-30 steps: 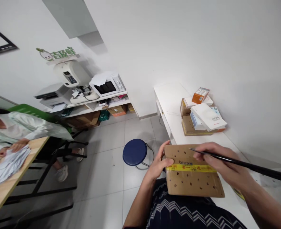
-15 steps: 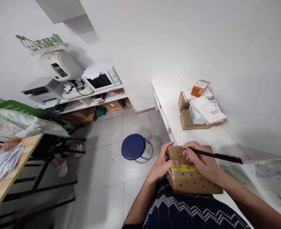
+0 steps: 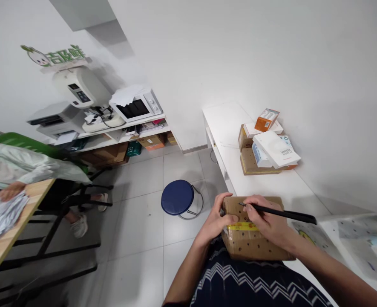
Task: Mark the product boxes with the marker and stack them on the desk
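The person is sitting at a white tabletop [image 3: 236, 170] and is working on a brown cardboard box [image 3: 255, 243] that is lying flat at the tabletop's near edge, just in front of the person's patterned dark top [image 3: 248, 281]. A strip of yellow tape [image 3: 243, 227] is running across the box's upper face, and small dark spots are dotting the cardboard.

The left hand [image 3: 215, 219] is clasping the box's left end, the thumb lying over the top by the tape and the fingers wrapping the edge, so its grip is clenched on the box. The right hand [image 3: 265, 219] is resting on top of the box and is pinching a black pen [image 3: 279, 212] between its fingers; the pen's tip is pointing left, at or just above the box's far-left top surface, and its barrel is reaching out to the right over the tabletop.

Farther along the tabletop, well apart from the hands, a stack of boxes [image 3: 266, 147] is sitting against the wall, with an orange carton [image 3: 265, 120] on top. Printed sheets [image 3: 354, 238] are lying on the tabletop to the right. On the tiled floor, a blue round stool [image 3: 177, 197] is standing just beside the tabletop. At the far left, another person in a pale sleeve [image 3: 22, 164] is handling papers [image 3: 1, 215] on a wooden table [image 3: 3, 251]. A microwave [image 3: 137, 106] and office machines are sitting on a shelf along the wall.
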`<action>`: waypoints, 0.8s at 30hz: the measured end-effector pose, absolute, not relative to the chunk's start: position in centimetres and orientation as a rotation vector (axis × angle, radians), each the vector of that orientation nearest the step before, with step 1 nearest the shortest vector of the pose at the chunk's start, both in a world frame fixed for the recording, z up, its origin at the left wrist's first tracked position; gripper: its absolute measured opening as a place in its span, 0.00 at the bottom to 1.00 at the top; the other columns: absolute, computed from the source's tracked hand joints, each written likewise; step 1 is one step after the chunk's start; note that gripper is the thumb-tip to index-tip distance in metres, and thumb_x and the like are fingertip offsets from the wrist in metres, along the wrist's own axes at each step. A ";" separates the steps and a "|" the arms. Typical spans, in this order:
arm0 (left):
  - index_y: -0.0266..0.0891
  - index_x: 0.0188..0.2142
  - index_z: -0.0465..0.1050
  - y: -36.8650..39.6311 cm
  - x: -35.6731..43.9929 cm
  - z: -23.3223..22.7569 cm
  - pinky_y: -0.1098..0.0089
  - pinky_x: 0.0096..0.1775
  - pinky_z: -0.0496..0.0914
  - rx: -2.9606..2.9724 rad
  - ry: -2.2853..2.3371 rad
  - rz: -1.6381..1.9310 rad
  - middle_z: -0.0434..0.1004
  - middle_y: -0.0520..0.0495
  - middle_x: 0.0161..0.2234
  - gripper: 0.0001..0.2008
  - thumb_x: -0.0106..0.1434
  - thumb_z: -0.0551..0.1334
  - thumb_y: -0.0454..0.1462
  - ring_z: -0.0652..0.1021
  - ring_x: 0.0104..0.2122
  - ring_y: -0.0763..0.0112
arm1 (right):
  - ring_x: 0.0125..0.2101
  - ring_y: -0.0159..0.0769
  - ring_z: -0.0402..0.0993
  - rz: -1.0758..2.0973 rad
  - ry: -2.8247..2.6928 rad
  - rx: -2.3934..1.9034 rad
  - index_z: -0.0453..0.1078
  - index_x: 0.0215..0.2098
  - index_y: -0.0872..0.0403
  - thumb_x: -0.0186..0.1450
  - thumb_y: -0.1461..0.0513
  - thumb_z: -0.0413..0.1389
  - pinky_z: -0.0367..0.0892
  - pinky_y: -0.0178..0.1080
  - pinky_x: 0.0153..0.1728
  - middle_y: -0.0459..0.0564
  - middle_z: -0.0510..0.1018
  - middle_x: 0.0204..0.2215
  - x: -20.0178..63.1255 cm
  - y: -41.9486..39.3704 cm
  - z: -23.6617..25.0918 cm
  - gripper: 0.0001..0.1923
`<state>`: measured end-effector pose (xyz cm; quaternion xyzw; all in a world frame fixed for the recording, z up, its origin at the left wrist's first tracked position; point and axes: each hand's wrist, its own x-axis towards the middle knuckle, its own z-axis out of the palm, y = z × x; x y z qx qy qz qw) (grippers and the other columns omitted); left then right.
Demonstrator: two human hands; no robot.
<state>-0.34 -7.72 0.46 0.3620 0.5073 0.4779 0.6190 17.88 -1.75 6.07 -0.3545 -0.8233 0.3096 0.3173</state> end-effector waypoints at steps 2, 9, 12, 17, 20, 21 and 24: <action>0.48 0.56 0.68 -7.7 -0.2 0.4 0.56 0.58 0.62 0.860 1.171 1.090 0.67 0.47 0.54 0.34 0.48 0.70 0.40 0.68 0.55 0.51 | 0.26 0.32 0.76 0.781 -2.184 -0.929 0.68 0.37 0.50 0.70 0.63 0.49 0.69 0.34 0.29 0.43 0.79 0.28 18.0 -1.9 6.3 0.07; 0.48 0.56 0.68 -7.7 0.0 0.5 0.56 0.57 0.63 0.894 1.158 1.089 0.68 0.46 0.54 0.33 0.49 0.70 0.41 0.68 0.55 0.50 | 0.27 0.33 0.76 0.783 -2.215 -0.985 0.68 0.37 0.50 0.70 0.63 0.48 0.70 0.34 0.30 0.43 0.78 0.28 18.2 -2.2 6.2 0.07; 0.48 0.56 0.68 -7.7 0.1 0.6 0.56 0.57 0.63 0.898 1.165 1.087 0.68 0.46 0.54 0.33 0.49 0.70 0.41 0.68 0.55 0.50 | 0.28 0.33 0.76 0.788 -2.243 -1.007 0.68 0.37 0.50 0.70 0.63 0.48 0.70 0.34 0.31 0.43 0.79 0.28 18.1 -2.2 6.2 0.07; 0.48 0.56 0.68 -7.7 0.1 0.5 0.55 0.58 0.63 0.890 1.156 1.100 0.68 0.46 0.54 0.33 0.49 0.70 0.41 0.68 0.55 0.50 | 0.28 0.33 0.76 0.815 -2.267 -0.982 0.67 0.36 0.50 0.69 0.64 0.48 0.70 0.34 0.31 0.43 0.78 0.28 18.0 -2.0 6.4 0.08; 0.47 0.56 0.68 -7.7 0.0 0.4 0.55 0.58 0.63 0.885 1.151 1.103 0.68 0.46 0.54 0.33 0.49 0.70 0.42 0.68 0.56 0.49 | 0.28 0.33 0.75 0.815 -2.256 -0.990 0.67 0.36 0.50 0.70 0.64 0.48 0.70 0.34 0.31 0.43 0.78 0.28 17.9 -2.0 6.3 0.08; 0.47 0.56 0.68 -7.7 0.0 0.3 0.55 0.58 0.63 0.884 1.152 1.102 0.68 0.46 0.54 0.33 0.49 0.70 0.42 0.68 0.56 0.49 | 0.28 0.33 0.75 0.818 -2.250 -0.989 0.67 0.36 0.50 0.70 0.64 0.48 0.70 0.34 0.31 0.43 0.78 0.28 17.9 -1.9 6.3 0.08; 0.48 0.57 0.68 -7.6 -0.1 0.2 0.55 0.58 0.62 0.885 1.157 1.094 0.67 0.46 0.56 0.34 0.50 0.70 0.42 0.67 0.56 0.49 | 0.29 0.33 0.76 0.847 -2.221 -0.979 0.69 0.36 0.50 0.69 0.64 0.49 0.70 0.35 0.32 0.44 0.79 0.29 18.0 -1.8 6.1 0.08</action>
